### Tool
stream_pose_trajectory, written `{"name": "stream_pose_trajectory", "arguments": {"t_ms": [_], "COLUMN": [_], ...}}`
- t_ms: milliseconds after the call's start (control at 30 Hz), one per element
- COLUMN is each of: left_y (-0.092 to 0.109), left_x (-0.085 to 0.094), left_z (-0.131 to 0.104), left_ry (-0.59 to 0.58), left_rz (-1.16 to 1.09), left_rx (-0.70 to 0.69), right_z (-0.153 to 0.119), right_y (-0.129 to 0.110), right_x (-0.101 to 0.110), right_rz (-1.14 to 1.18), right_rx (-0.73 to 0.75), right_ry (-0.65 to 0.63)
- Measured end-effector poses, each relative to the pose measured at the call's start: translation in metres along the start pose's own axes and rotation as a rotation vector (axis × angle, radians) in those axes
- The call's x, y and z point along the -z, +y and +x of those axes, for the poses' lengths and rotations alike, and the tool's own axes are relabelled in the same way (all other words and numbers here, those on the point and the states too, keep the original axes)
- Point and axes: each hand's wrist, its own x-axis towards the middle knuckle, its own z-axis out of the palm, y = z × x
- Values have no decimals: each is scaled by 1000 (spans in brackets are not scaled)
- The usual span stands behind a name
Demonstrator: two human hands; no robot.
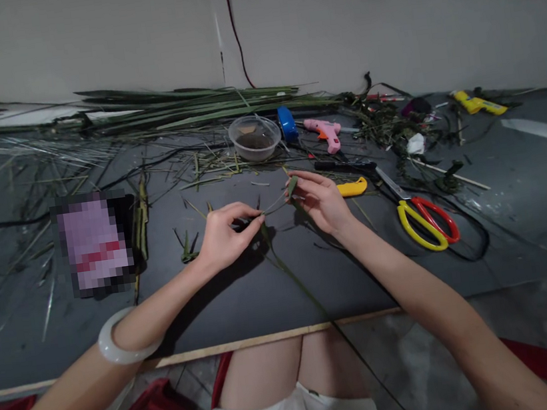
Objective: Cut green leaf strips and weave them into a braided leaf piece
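My left hand [231,233] pinches a thin green leaf strip between thumb and forefinger above the middle of the dark table. A long strip [311,299] hangs from beside these fingertips, over the table's front edge and down past my lap. To the right, my right hand [320,200] is closed on a small folded green leaf piece [292,187]. Thin strands stretch between the two hands. A small knotted leaf piece [188,248] lies on the table left of my left hand.
Behind my hands stand a clear plastic bowl [255,141], a blue tape roll [287,123] and a pink glue gun [327,133]. Scissors [422,224] and a yellow cutter [353,187] lie right. Long leaves [180,109] line the wall; a pixelated purple item [91,242] is left.
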Motion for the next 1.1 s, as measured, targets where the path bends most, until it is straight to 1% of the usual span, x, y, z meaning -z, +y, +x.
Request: {"name": "stream_pose_trajectory", "arguments": {"t_ms": [167,233,367,433,533,600,700,800,933,1000,1100], "left_y": [-1,-1,0,0,1,1,1,1,-1,-2,-2], "left_x": [0,0,0,0,1,2,2,2,2,2,1], "left_z": [-1,0,0,0,0,0,0,0,0,0,1], "left_ry": [-14,-11,10,-5,-48,-52,-18,8,22,27,21], "left_rz": [-10,-17,-22,-19,-2,2,-10,-21,-18,-16,-13], "left_rx": [-13,-15,17,25,22,12,8,28,36,42,58], "right_z": [2,2,2,1,0,-1,-2,-4,-5,-6,-7], "right_y": [5,8,10,9,9,10,12,13,9,8,11], "right_x": [2,2,1,1,0,0,-1,0,3,2,0], "right_rz": [-43,-65,-121,-160,-247,-316,-406,-464,-481,-501,-500], "right_rx": [77,87,67,77,147,195,201,191,172,151,98], "right_ry": [42,50,7,-10,-2,-8,-95,-235,-417,-440,-388]}}
